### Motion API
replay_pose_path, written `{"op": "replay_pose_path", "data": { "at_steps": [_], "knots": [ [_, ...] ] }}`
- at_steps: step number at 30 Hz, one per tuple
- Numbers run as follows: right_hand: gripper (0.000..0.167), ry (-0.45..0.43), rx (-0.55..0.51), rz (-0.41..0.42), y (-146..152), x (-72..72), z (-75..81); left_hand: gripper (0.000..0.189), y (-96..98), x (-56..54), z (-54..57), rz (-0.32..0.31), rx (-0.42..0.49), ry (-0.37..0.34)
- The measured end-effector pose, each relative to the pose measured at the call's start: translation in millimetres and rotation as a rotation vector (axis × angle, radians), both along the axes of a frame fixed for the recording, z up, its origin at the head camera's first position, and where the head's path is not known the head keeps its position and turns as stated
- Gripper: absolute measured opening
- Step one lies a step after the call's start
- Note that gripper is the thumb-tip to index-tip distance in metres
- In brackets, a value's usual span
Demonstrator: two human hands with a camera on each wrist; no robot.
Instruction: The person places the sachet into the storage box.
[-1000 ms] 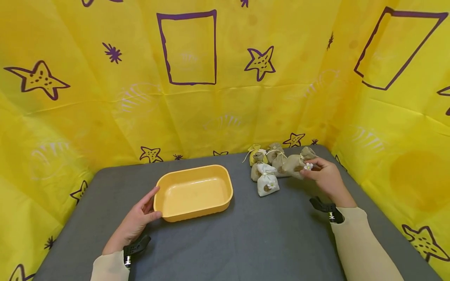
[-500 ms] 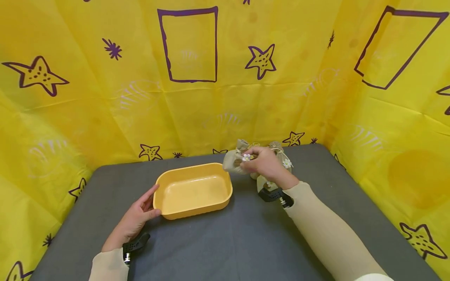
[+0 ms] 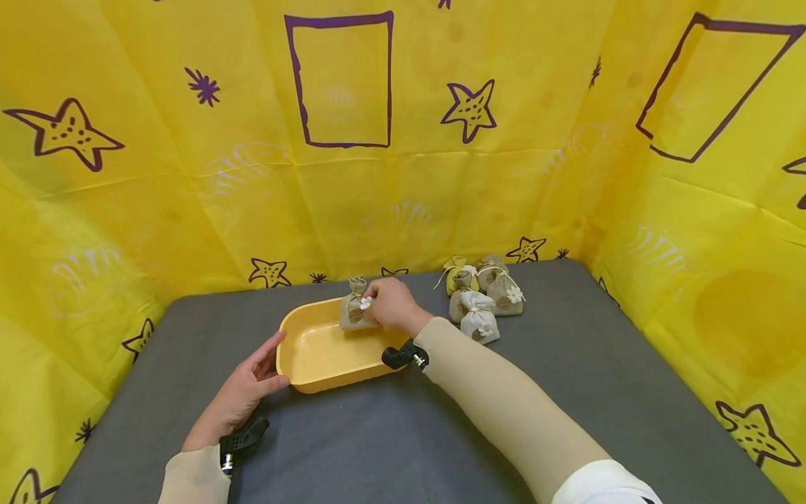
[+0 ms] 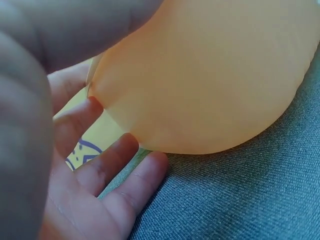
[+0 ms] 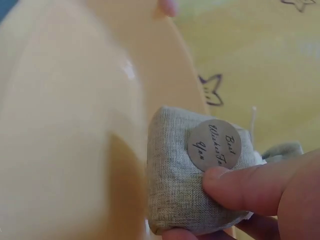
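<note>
A yellow plastic tray (image 3: 321, 343) with rounded corners stands on the grey cloth. My left hand (image 3: 245, 392) holds its left end, with the thumb at the front corner and the fingers against the side wall. In the left wrist view the fingertips (image 4: 131, 141) touch the outside of the tray (image 4: 210, 100). My right hand (image 3: 393, 304) pinches a beige cloth sachet (image 3: 354, 311) over the tray's back part. In the right wrist view, the thumb (image 5: 245, 187) presses beside the round label on the sachet (image 5: 172, 170). A small white flower shows on the sachet.
To the right of the tray lies a group of sachets: a white one (image 3: 478, 318), a yellow one (image 3: 455, 269) and several brownish ones, including one with a flower (image 3: 504, 297). A yellow patterned curtain (image 3: 340, 210) hangs behind and along the sides of the table (image 3: 352, 448).
My right hand has carried the beige sachet leftward from the group at the right to over the tray. The left hand and the tray have stayed in place.
</note>
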State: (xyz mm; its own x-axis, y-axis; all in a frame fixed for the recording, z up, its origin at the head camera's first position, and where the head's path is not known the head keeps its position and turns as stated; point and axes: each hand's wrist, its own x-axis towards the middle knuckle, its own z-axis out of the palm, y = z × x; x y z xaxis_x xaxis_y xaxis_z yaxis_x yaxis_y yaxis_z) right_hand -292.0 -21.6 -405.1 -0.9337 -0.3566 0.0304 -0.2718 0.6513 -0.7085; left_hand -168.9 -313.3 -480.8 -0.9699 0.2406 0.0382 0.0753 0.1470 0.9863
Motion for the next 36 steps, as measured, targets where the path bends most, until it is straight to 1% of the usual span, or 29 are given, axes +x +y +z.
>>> {"op": "replay_pose_path", "data": {
  "at_steps": [5, 8, 13, 16, 20, 23, 28, 31, 34, 36],
  "knots": [
    [0.019, 0.003, 0.098, 0.023, -27, 4.6, -3.1, 0.077, 0.6, -0.1, 3.0, 0.013, -0.031, 0.007],
    [0.02, -0.007, 0.131, 0.034, -41, 6.4, -7.4, 0.077, 1.6, -0.8, 5.1, 0.02, -0.043, -0.006],
    [0.021, 0.022, 0.167, 0.056, -61, 9.9, -11.4, 0.076, 2.6, -0.6, 8.0, 0.023, -0.054, -0.017],
    [0.023, -0.03, 0.09, 0.055, -69, 14.7, -11.2, 0.076, 2.0, 0.0, 8.2, 0.023, -0.058, -0.017],
    [0.023, -0.171, -0.091, 0.019, -77, 21.5, -11.7, 0.076, 1.6, -0.3, 6.9, 0.024, -0.067, -0.019],
    [0.023, -0.248, -0.184, 0.005, -80, 24.5, -12.8, 0.077, 1.9, -1.7, 5.8, 0.021, -0.077, -0.023],
    [0.024, -0.358, -0.279, 0.006, -80, 26.2, -12.5, 0.078, 1.7, -2.1, 5.5, 0.024, -0.084, -0.033],
    [0.025, -0.418, -0.312, 0.022, -78, 26.5, -12.2, 0.078, 0.5, -1.3, 5.5, 0.028, -0.086, -0.033],
    [0.03, -0.463, -0.341, 0.048, -71, 27.4, -10.4, 0.078, -0.7, -1.2, 4.4, 0.026, -0.086, -0.027],
    [0.034, -0.471, -0.351, 0.052, -62, 28.8, -7.4, 0.078, -0.9, -1.2, 3.5, 0.023, -0.091, -0.025]
  ]
}}
